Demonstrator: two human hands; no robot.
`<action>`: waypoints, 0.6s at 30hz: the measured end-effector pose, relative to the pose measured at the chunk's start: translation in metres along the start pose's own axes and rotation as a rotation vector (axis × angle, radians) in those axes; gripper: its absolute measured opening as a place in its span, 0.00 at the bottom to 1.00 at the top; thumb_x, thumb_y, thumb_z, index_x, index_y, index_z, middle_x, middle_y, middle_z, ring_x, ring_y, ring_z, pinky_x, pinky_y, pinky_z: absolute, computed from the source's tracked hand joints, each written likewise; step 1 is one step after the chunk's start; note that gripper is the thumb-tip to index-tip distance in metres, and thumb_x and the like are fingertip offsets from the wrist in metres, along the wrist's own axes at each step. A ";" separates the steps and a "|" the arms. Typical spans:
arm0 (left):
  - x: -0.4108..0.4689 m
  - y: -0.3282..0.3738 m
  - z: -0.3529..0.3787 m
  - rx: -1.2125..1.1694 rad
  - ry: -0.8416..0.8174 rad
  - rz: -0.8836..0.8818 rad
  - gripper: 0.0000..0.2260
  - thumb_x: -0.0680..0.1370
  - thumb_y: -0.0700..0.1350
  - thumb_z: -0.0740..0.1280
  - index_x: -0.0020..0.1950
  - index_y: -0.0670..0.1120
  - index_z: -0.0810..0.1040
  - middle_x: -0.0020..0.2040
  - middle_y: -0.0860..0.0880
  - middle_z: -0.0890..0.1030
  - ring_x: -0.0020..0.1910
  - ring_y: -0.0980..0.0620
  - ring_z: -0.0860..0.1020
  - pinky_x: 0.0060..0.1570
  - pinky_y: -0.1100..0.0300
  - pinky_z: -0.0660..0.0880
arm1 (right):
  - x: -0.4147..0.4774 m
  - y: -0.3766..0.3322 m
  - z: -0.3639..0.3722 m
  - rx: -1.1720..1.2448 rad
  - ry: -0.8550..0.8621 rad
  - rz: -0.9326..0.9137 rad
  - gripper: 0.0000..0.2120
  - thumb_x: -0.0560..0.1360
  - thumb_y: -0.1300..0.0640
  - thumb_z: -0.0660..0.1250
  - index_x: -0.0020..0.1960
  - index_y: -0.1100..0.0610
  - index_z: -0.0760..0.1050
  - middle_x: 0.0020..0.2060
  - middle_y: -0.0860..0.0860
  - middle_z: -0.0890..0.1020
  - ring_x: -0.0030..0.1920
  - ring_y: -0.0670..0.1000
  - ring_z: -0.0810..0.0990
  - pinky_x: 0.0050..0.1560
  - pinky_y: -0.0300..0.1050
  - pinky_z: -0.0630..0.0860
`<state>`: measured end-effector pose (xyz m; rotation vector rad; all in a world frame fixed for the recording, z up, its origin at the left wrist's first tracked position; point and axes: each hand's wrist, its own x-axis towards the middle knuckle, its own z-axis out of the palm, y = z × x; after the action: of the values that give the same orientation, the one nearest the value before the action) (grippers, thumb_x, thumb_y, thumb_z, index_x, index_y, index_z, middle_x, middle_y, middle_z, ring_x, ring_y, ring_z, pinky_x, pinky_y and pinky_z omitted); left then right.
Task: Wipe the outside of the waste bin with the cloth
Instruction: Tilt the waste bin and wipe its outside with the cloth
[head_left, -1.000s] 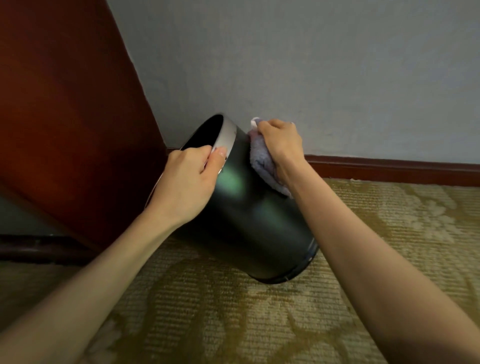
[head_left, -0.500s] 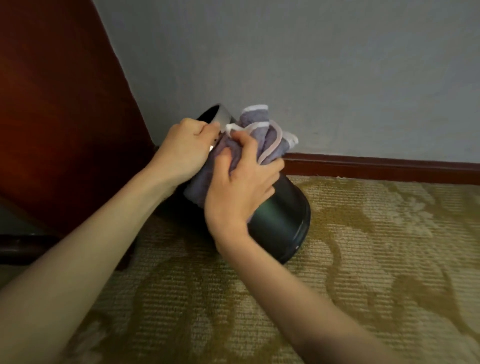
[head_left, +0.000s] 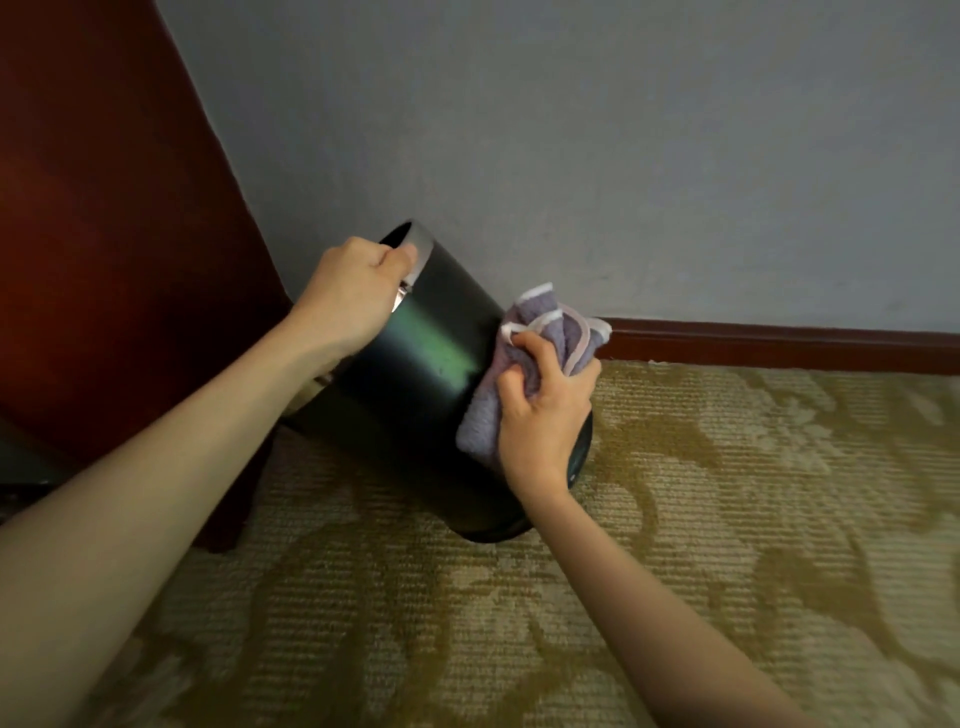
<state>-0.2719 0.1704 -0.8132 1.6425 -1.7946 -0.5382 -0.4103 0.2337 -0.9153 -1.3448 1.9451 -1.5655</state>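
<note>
I see the waste bin (head_left: 415, 384) tilted on the carpet (head_left: 727, 519), open rim pointing far-left toward the wall (head_left: 571, 156), base nearer and to the right. My left hand (head_left: 353, 296) is clenched over the silver rim at the top, holding the tilt. My right hand (head_left: 540, 410) is closed around the bunched purple cloth (head_left: 524, 364), pressing it on the bin's right side near the base. The cloth sits between palm and bin, its white-edged folds sticking out beyond the fingers. Wooden panel (head_left: 104, 260) on the left, just beside the bin.
</note>
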 end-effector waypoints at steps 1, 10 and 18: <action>-0.001 0.000 -0.001 0.001 -0.003 -0.003 0.23 0.81 0.50 0.57 0.27 0.45 0.58 0.26 0.47 0.63 0.28 0.48 0.63 0.30 0.52 0.57 | 0.001 0.009 -0.004 -0.009 0.003 0.030 0.20 0.67 0.45 0.57 0.56 0.44 0.78 0.52 0.50 0.65 0.54 0.58 0.72 0.58 0.54 0.72; -0.008 0.005 0.004 -0.026 -0.018 0.009 0.22 0.80 0.50 0.58 0.28 0.44 0.59 0.26 0.46 0.63 0.28 0.48 0.63 0.30 0.53 0.56 | 0.000 0.076 -0.041 -0.204 0.016 0.295 0.13 0.74 0.55 0.66 0.58 0.49 0.78 0.57 0.56 0.67 0.52 0.61 0.72 0.58 0.53 0.71; -0.019 0.015 0.011 -0.088 -0.041 0.046 0.20 0.78 0.48 0.60 0.29 0.42 0.63 0.27 0.45 0.66 0.30 0.45 0.65 0.34 0.55 0.60 | 0.000 0.093 -0.053 -0.091 -0.020 0.350 0.11 0.76 0.56 0.64 0.58 0.52 0.78 0.55 0.52 0.63 0.50 0.54 0.69 0.57 0.48 0.70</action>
<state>-0.2905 0.1901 -0.8142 1.5375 -1.8078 -0.6253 -0.4923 0.2622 -0.9779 -0.9778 2.1218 -1.3061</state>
